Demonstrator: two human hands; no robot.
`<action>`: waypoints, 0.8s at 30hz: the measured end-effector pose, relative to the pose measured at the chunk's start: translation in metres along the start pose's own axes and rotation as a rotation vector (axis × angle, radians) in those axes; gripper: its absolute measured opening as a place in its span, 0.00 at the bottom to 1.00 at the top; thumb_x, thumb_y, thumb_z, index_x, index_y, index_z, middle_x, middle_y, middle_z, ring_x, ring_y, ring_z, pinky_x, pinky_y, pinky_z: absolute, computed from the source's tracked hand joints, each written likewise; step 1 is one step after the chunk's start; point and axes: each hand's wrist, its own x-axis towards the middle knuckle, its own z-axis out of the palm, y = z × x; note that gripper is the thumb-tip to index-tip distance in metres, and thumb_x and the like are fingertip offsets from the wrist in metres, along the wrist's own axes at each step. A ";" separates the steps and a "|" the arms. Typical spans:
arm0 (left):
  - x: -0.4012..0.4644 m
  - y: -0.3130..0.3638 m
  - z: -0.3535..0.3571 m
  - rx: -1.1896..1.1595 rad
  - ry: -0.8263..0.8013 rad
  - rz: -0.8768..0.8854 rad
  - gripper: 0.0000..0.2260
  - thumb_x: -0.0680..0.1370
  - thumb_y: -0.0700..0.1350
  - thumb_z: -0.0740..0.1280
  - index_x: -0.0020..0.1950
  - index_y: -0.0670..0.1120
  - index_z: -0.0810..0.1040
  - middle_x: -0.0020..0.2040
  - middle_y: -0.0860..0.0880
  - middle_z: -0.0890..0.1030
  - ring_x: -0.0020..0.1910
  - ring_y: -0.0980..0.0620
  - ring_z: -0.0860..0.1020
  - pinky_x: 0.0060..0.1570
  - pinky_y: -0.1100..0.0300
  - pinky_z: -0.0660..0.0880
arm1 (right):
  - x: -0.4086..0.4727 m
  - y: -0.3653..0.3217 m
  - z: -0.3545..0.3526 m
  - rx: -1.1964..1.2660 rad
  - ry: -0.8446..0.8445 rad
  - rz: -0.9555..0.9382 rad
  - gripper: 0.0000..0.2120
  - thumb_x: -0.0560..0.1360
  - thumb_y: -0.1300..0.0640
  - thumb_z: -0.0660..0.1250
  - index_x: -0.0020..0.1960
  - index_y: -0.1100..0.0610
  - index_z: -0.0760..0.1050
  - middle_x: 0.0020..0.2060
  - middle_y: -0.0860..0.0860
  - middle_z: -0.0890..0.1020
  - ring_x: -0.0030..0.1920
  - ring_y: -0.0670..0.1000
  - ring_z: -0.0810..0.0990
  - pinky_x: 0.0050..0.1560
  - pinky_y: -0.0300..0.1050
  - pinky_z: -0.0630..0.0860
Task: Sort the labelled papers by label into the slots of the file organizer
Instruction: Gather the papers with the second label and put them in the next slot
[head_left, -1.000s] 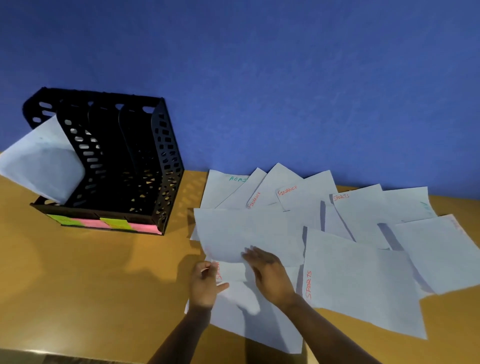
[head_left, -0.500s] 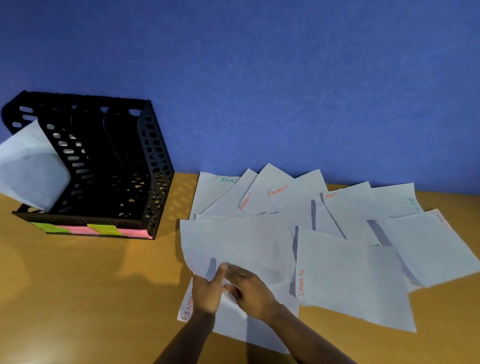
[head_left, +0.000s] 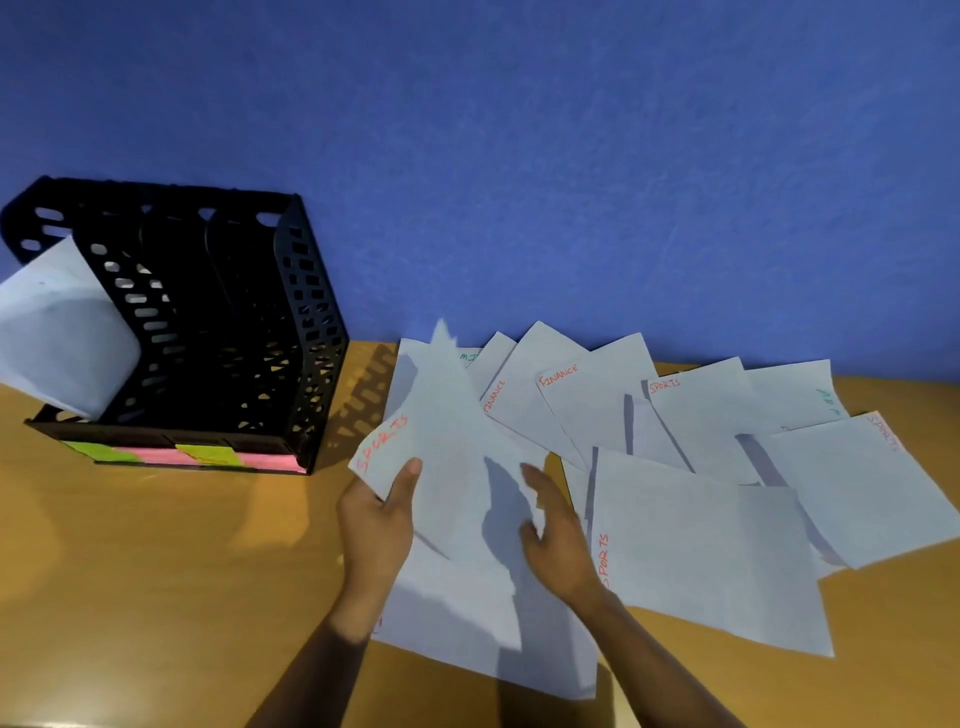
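Left hand (head_left: 375, 525) has its grip pinched on the corner of a sheet marked SPORTS (head_left: 447, 447), thumb on top, the sheet tilted up off the pile. Right hand (head_left: 556, 535) hovers just beside that sheet's right edge, fingers spread wide and holding nothing. Loose papers (head_left: 701, 545) labelled SPORTS and FINANCE fan across the bench (head_left: 156, 571). The black file organizer (head_left: 208, 332) stands well left, one sheet (head_left: 62, 332) leaning in its leftmost slot, coloured tags along its front.
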 end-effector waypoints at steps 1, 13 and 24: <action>0.003 0.011 -0.002 -0.007 -0.043 0.031 0.13 0.75 0.49 0.71 0.59 0.51 0.81 0.53 0.56 0.85 0.51 0.59 0.83 0.41 0.68 0.79 | 0.005 -0.004 -0.008 0.024 0.043 0.011 0.27 0.76 0.69 0.67 0.73 0.59 0.65 0.71 0.56 0.71 0.71 0.56 0.70 0.71 0.47 0.68; 0.010 0.078 0.012 -0.190 -0.141 0.125 0.20 0.73 0.52 0.71 0.62 0.45 0.78 0.56 0.48 0.84 0.57 0.50 0.82 0.56 0.51 0.79 | 0.046 -0.057 -0.091 0.254 -0.035 0.103 0.21 0.68 0.49 0.78 0.58 0.44 0.76 0.53 0.39 0.84 0.54 0.41 0.82 0.48 0.34 0.79; -0.007 0.022 0.018 -0.071 -0.469 -0.019 0.26 0.74 0.44 0.71 0.71 0.47 0.71 0.67 0.49 0.78 0.67 0.51 0.75 0.65 0.51 0.74 | -0.001 -0.037 -0.087 0.400 0.133 0.170 0.09 0.75 0.61 0.72 0.37 0.51 0.81 0.31 0.45 0.82 0.34 0.44 0.79 0.33 0.36 0.74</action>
